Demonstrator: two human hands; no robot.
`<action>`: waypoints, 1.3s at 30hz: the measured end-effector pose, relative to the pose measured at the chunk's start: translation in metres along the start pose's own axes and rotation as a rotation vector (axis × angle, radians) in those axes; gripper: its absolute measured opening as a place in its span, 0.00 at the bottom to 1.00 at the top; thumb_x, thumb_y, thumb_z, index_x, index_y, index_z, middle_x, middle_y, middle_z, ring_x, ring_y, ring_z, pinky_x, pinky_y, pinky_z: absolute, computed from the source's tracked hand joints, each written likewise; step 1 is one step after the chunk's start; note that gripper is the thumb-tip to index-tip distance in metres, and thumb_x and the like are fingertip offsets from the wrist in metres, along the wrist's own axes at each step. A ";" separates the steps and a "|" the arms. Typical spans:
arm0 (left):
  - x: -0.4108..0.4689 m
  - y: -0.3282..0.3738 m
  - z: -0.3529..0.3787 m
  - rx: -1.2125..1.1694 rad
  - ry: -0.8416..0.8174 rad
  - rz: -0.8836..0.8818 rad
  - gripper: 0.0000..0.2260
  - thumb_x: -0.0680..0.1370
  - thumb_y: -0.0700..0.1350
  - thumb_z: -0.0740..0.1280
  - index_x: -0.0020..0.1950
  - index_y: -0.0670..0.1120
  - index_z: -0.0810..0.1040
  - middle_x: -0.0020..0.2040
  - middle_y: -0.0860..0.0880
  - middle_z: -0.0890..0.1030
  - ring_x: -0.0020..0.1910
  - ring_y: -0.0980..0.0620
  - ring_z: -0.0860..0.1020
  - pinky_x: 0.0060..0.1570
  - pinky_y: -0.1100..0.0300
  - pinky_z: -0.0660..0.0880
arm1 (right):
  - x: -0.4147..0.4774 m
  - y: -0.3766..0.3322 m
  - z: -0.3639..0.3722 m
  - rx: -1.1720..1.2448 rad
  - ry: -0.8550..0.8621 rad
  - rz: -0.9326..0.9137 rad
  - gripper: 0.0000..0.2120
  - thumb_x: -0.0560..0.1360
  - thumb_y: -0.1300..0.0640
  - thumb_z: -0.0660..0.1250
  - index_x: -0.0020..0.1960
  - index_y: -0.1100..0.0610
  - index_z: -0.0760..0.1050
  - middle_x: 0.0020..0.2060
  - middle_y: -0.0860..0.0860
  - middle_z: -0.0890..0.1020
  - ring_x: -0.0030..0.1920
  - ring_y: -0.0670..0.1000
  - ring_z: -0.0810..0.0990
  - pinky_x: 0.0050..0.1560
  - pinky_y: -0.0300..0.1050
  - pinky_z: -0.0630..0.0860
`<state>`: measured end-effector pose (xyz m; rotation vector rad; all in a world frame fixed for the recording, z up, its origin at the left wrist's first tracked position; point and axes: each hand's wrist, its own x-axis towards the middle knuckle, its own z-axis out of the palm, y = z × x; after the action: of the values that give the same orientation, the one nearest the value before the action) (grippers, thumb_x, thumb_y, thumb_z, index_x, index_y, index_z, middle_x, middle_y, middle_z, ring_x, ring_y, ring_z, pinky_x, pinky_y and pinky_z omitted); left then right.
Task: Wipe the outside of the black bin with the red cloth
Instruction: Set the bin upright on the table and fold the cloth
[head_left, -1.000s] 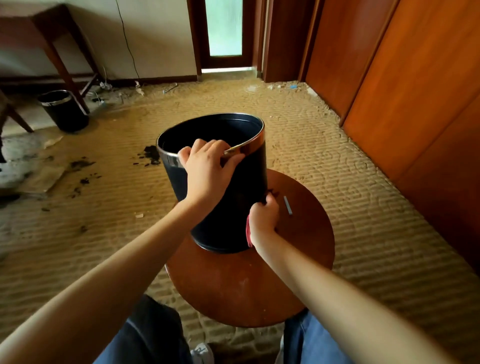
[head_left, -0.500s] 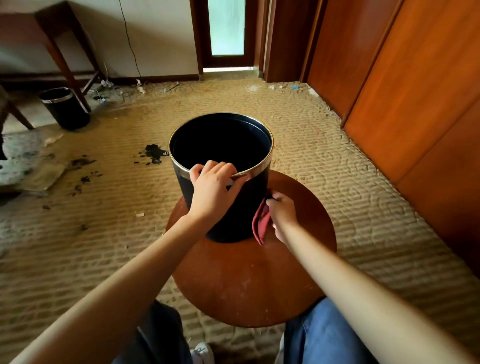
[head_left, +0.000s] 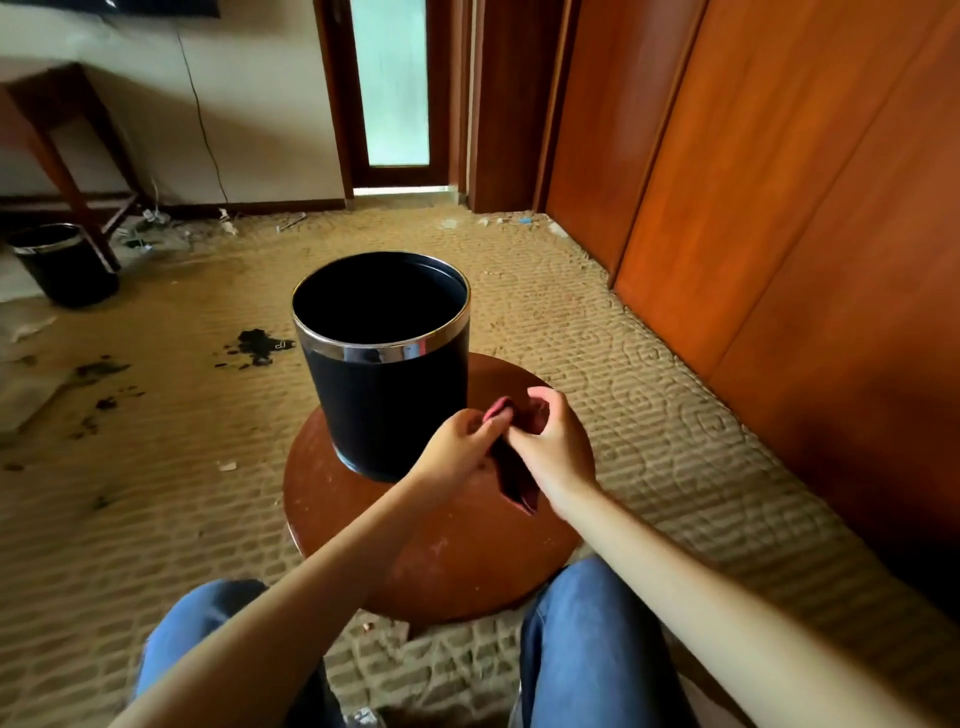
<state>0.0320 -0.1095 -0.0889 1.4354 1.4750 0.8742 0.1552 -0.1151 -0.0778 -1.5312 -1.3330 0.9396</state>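
The round brown wooden table (head_left: 467, 566) carries the upright black cylindrical bin with a chrome rim (head_left: 389, 410), which neither hand touches. Just beside its base, the left hand (head_left: 457, 449) and right hand (head_left: 553, 449) both pinch the red cloth (head_left: 511, 480), probably regathering it. Next, the cloth must be pressed against the bin's wall.

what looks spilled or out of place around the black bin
Dark blotches stain the carpet left of the black bin, like something spilled. Scraps of litter lie along the far wall.

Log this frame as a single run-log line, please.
left hand: pinches red cloth | right hand: grips red cloth | black bin: upright on round table, no hand on rim
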 end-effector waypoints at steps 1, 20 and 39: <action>-0.003 0.002 0.002 -0.044 0.016 0.008 0.12 0.80 0.51 0.63 0.50 0.43 0.78 0.41 0.44 0.81 0.37 0.49 0.79 0.40 0.56 0.77 | -0.005 0.000 -0.003 0.012 -0.012 -0.025 0.19 0.73 0.62 0.70 0.62 0.57 0.70 0.48 0.48 0.75 0.39 0.36 0.72 0.35 0.20 0.66; -0.031 0.037 -0.041 -0.075 -0.111 0.213 0.08 0.80 0.43 0.64 0.44 0.50 0.79 0.35 0.55 0.81 0.34 0.60 0.80 0.38 0.64 0.76 | -0.022 0.006 -0.025 -0.081 -0.382 -0.125 0.12 0.70 0.56 0.74 0.52 0.53 0.77 0.51 0.52 0.81 0.55 0.51 0.78 0.56 0.47 0.74; -0.043 0.025 0.005 0.178 0.119 0.208 0.13 0.81 0.46 0.60 0.46 0.39 0.80 0.39 0.43 0.81 0.39 0.43 0.81 0.42 0.43 0.78 | -0.024 -0.031 -0.026 -0.330 -0.101 -0.050 0.17 0.75 0.50 0.62 0.35 0.61 0.72 0.31 0.55 0.75 0.36 0.56 0.75 0.36 0.44 0.65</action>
<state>0.0445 -0.1500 -0.0628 1.7182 1.5421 0.9890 0.1658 -0.1415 -0.0405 -1.7041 -1.6550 0.8018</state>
